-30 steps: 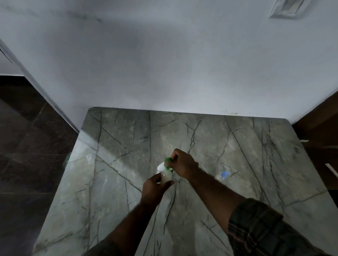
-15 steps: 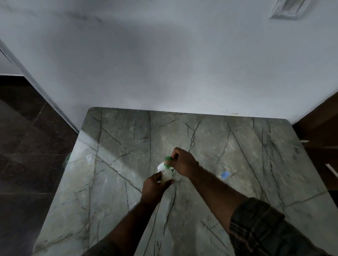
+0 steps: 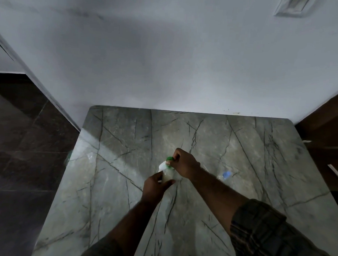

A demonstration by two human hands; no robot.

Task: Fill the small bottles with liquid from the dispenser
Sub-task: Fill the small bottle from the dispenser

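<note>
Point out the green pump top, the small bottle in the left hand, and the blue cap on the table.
Green pump top [image 3: 169, 159], head view, on its visible green edge.
Small bottle [image 3: 168, 176], head view, on its clear body.
Blue cap [image 3: 226, 174], head view, on its top.

Veined marble table [image 3: 240, 150], blue-capped bottle [image 3: 225, 174]

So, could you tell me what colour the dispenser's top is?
Green top, clearest in the head view.
</note>
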